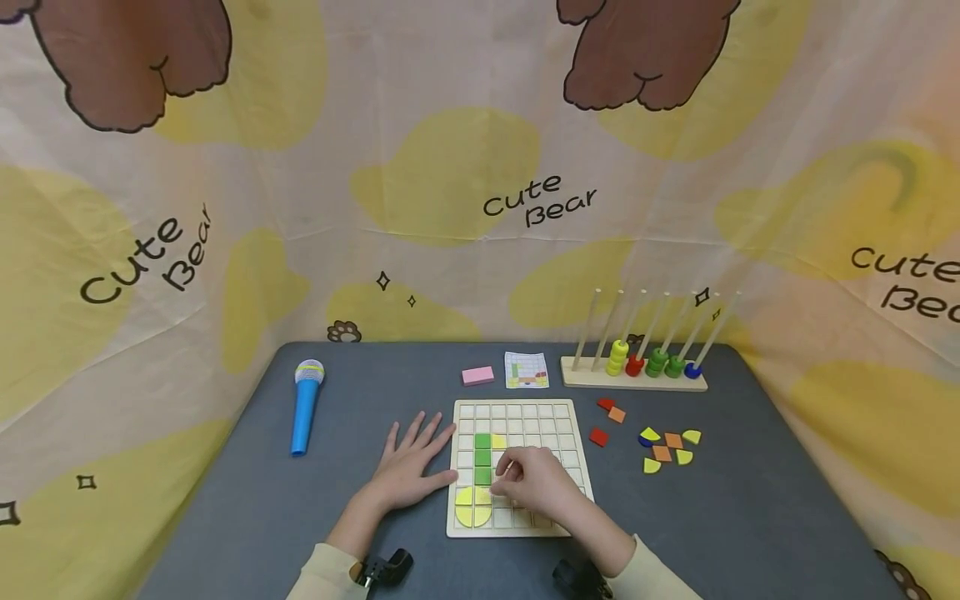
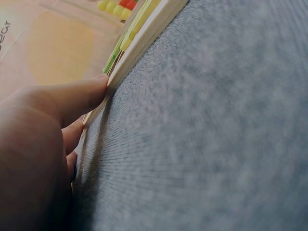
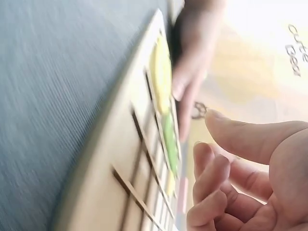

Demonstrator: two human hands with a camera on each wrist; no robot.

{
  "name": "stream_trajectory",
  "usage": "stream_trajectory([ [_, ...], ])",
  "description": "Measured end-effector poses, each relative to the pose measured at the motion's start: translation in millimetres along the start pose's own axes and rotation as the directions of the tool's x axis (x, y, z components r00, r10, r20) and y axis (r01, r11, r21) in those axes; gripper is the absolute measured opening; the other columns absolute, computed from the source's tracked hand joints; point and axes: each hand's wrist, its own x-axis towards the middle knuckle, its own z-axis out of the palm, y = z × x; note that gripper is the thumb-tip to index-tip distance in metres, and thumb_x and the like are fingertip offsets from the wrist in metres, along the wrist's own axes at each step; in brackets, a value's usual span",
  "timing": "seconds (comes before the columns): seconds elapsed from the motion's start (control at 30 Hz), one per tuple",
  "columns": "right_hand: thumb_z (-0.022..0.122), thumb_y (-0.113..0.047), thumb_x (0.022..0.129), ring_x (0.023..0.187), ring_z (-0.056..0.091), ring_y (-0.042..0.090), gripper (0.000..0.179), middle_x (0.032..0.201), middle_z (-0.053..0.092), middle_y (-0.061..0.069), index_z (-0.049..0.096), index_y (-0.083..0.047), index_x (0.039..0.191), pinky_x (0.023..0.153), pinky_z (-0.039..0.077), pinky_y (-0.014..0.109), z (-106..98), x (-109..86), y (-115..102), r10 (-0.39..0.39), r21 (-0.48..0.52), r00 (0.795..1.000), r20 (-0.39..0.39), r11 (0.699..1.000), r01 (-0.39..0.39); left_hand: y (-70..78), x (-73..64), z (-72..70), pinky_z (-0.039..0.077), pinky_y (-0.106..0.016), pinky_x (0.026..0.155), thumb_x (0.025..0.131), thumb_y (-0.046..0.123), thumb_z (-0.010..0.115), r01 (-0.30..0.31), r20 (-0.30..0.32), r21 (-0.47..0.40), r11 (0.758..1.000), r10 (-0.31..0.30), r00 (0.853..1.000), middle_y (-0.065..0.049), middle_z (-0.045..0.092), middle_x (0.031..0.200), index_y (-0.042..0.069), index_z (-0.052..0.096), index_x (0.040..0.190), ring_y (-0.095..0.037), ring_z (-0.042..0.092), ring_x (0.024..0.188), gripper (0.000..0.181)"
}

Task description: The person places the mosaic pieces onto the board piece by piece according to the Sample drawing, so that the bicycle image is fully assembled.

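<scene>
A white gridded board lies on the table. On its left part are several green squares, a yellow piece and yellow quarter-round pieces set in a circle. My left hand lies with fingers spread, its thumb and index fingertip at the board's left edge. Over the board's middle is my right hand, fingers loosely bent. In the right wrist view its thumb stands apart from the fingers, and nothing shows between them.
Loose red, orange and yellow pieces lie right of the board. Behind stand a pegged bead rack, a pattern card and a pink block. A blue toy microphone lies at left.
</scene>
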Motion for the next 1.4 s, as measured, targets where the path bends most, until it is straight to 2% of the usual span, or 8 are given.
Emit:
stream_trajectory([
  [0.23,0.083,-0.018,0.083,0.064,0.056,0.012,0.013,0.071,0.063,-0.005,0.071,-0.013,0.085,0.056,0.045,0.025,-23.3,-0.6,4.0,0.014,0.014,0.999,-0.053,1.0,-0.013,-0.9,1.1,-0.2,-0.005,-0.066,0.12,0.092,0.074,0.049,0.007,0.019,-0.003,1.0,-0.007,1.0,0.001,0.019,0.169,0.034,0.027,0.16,-0.031,0.003,0.158,0.082],
  [0.47,0.083,-0.021,0.084,0.067,0.054,0.014,0.013,0.074,0.063,-0.006,0.071,-0.017,0.081,0.057,0.044,0.026,-41.3,-0.2,11.1,0.084,0.01,0.99,-0.117,0.996,-0.084,-0.6,0.5,-1.6,-0.005,-0.067,0.12,0.092,0.072,0.05,-0.001,0.018,-0.014,1.0,0.001,1.0,0.0,0.02,0.169,0.032,0.028,0.16,-0.032,0.004,0.158,0.082],
  [0.73,0.084,-0.021,0.084,0.075,0.054,0.017,0.012,0.082,0.067,-0.003,0.073,-0.016,0.086,0.063,0.045,0.03,-62.0,-0.4,24.1,0.2,0.039,0.96,-0.196,0.98,-0.196,-0.6,0.2,-0.8,-0.004,-0.066,0.12,0.092,0.072,0.05,-0.014,0.006,-0.002,1.0,0.014,1.0,0.0,0.019,0.169,0.032,0.027,0.161,-0.032,0.004,0.158,0.082],
  [1.1,0.081,-0.021,0.086,0.078,0.06,0.017,0.018,0.087,0.07,0.002,0.075,-0.009,0.097,0.067,0.05,0.029,-93.0,-3.4,57.0,0.223,0.013,0.936,-0.274,0.974,-0.228,-1.2,-0.4,-0.1,-0.004,-0.067,0.12,0.092,0.071,0.05,-0.016,-0.007,-0.001,1.0,0.016,1.0,0.001,0.021,0.169,0.031,0.028,0.161,-0.032,0.004,0.158,0.083],
  [1.4,0.08,-0.026,0.088,0.09,0.063,0.024,0.025,0.101,0.072,0.008,0.074,-0.009,0.105,0.072,0.053,0.031,-114.4,-5.4,81.7,0.279,0.037,0.91,-0.305,0.959,-0.282,0.1,-1.0,-2.6,-0.004,-0.067,0.12,0.092,0.069,0.052,-0.02,-0.005,-0.033,0.999,0.02,1.0,0.0,0.021,0.169,0.031,0.028,0.16,-0.032,0.004,0.158,0.082],
])
